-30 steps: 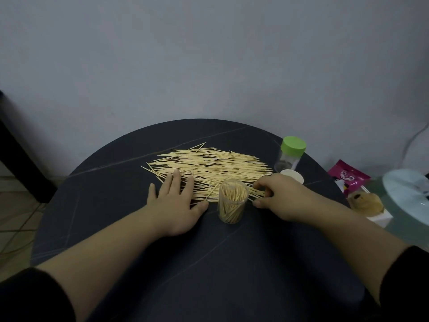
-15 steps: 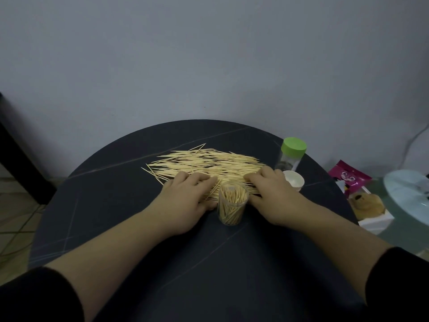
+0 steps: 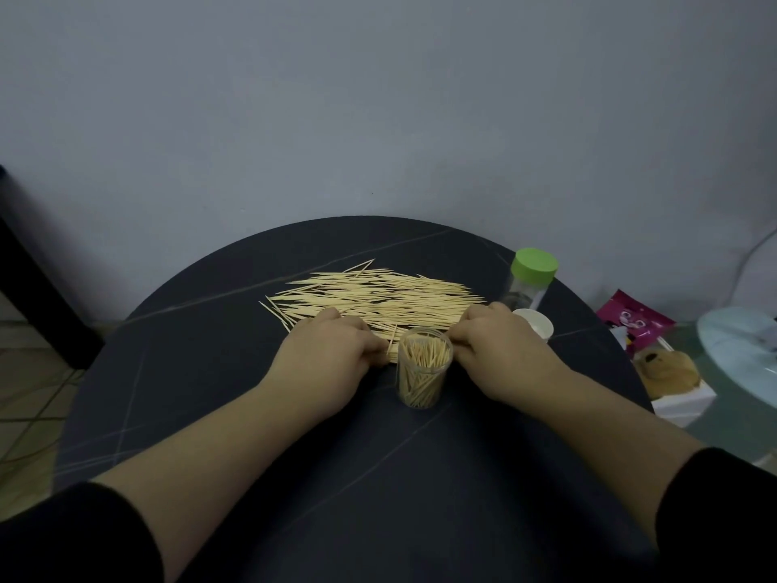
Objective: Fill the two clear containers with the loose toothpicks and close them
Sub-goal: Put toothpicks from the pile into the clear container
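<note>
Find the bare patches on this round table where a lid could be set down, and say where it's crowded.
Free on the table: the near part between the forearms; the side beyond the left hand. Crowded: the middle, with toothpick pile, open container and right hand; the right edge, with green-lidded container and white lid.

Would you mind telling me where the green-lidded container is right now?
In the head view, the green-lidded container stands near the far right edge of the table, just behind the white cap and beyond the right hand.
</note>
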